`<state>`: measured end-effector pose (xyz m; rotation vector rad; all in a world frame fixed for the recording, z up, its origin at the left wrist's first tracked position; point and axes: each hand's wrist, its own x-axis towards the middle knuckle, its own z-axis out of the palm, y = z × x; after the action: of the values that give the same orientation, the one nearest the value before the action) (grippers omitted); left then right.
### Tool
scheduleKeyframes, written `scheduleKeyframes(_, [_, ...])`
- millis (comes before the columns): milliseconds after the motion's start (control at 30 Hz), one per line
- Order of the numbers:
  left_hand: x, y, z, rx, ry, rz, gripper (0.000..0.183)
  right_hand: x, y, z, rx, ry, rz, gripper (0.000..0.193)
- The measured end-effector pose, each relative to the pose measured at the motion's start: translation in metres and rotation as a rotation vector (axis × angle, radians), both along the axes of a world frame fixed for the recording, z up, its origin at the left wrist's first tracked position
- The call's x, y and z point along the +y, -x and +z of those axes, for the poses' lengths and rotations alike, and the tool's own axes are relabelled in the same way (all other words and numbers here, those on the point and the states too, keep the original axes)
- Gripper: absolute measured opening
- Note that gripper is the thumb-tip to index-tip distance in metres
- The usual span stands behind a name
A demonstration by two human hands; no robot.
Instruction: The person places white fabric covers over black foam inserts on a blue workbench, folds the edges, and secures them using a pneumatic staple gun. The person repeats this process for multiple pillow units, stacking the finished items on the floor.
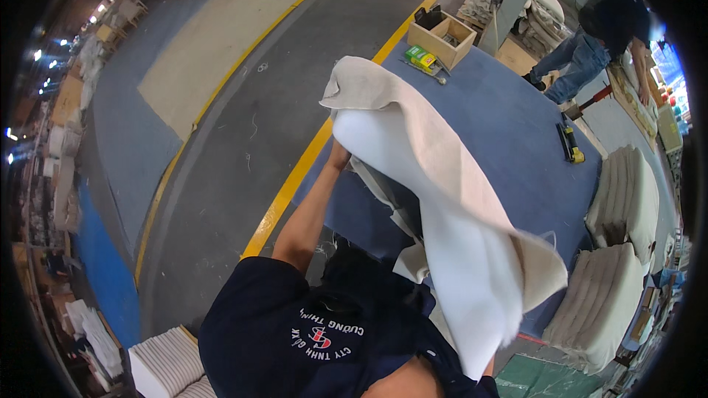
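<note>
A long white foam sheet [383, 140] with beige fabric [457, 169] over its far side is held up in front of me, curved and slanting from upper left to lower right. My left hand [339, 155] grips its upper left end, the fingers largely hidden behind the foam. At the lower end, only a sliver of my right hand [489, 368] shows beside the foam, so its fingers cannot be made out. Beneath the sheet, a dark panel with pale fabric edges [380, 180] is partly covered.
The blue-topped table [516, 125] bears a wooden box [453, 48], a green and yellow packet [420, 57] and a staple gun [569, 144]. Stacked beige cushions [597, 302] stand at right. Another person [590, 51] bends at the far right; striped pads [166, 361] lie lower left.
</note>
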<state>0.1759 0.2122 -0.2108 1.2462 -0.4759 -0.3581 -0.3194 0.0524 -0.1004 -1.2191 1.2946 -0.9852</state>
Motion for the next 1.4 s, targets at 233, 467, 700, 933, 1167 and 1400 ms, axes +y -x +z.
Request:
scheduleKeyframes(233, [0.005, 0.029, 0.102, -0.035, -0.155, 0.268, 0.020, 0.009, -0.010, 0.084, 0.252, 0.308, 0.292, 0.058])
scheduleKeyframes(467, [-0.004, 0.118, 0.268, -0.351, 0.089, -0.013, 0.014, 0.008, -0.031, 0.138, 0.365, 0.520, 0.516, 0.056])
scheduleKeyframes(700, [-0.042, 0.119, 0.298, 0.430, 0.085, -0.451, 0.060, 0.014, -0.043, 0.165, 0.510, 0.709, 0.599, 0.055])
scheduleKeyframes(933, [-0.057, 0.125, 0.290, 0.236, -0.032, -0.438, 0.039, 0.005, -0.050, 0.221, 0.620, 0.723, 0.707, 0.053])
scheduleKeyframes(1167, [-0.050, 0.141, 0.223, 0.303, 0.279, -0.277, 0.032, -0.096, -0.141, 0.291, 0.568, 0.718, 1.307, 0.051])
scheduleKeyframes(1400, [-0.063, 0.119, 0.212, 0.245, 0.328, -0.436, 0.041, -0.016, -0.228, 0.228, 0.862, 1.451, 1.098, 0.054])
